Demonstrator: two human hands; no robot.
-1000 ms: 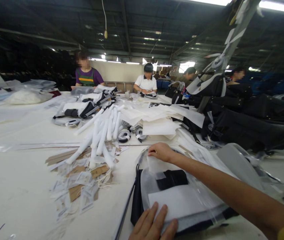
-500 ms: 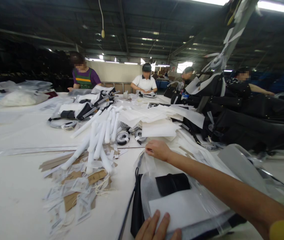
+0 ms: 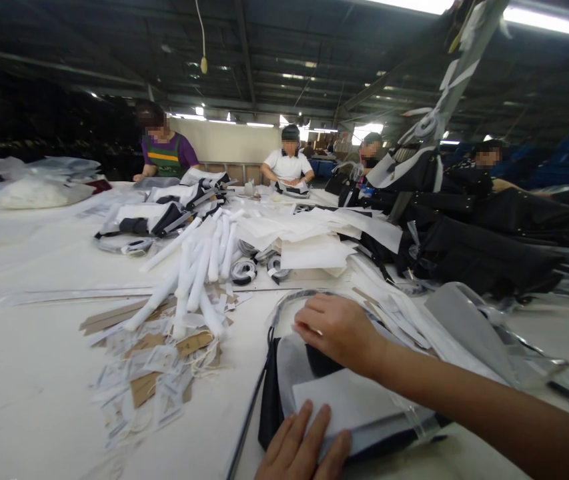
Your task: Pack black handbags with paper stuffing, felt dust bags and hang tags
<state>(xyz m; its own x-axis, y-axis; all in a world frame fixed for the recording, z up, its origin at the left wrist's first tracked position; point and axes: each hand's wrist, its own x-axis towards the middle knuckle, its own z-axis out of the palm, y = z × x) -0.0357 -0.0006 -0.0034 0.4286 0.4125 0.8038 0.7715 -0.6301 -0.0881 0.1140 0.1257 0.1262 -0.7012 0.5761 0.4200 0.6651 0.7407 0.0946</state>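
While a black bag (image 3: 269,401) lies flat on the white tabletop (image 3: 29,387), close in front of the wearer & slightly R of centre, the L hand (image 3: 305,443) presses on it w/ fingers spread, gripping nothing, over a white sheet (image 3: 351,400). R hand (image 3: 339,332) hovers over or rests on the bag's far part, fingers curled to thumb; can't tell if it's pinching thin film or nothing.

Risks, my guess: sheet could skid or crease if L hand lifts or drags, as it looks loose & smooth. Clear film (image 3: 420,420) might snag or tear if pulled hard. Dark strap (image 3: 247,427), trailing off toward the near edge, could catch a wrist & twist the bag.

Materials: bag matte & soft-looking, w/ pale fuzzy padding (image 3: 289,365); handle (image 3: 284,305) a stiff-looking arc, apparently film-wrapped. Left of it, flat brown card tags (image 3: 145,389), some w/ string loops; beyond, white foam-like rolls (image 3: 198,288), a coiled strap (image 3: 244,272), thin flat paper (image 3: 317,255). Far R, slumped black bags (image 3: 484,247); across the table, a co-worker in white (image 3: 289,165).
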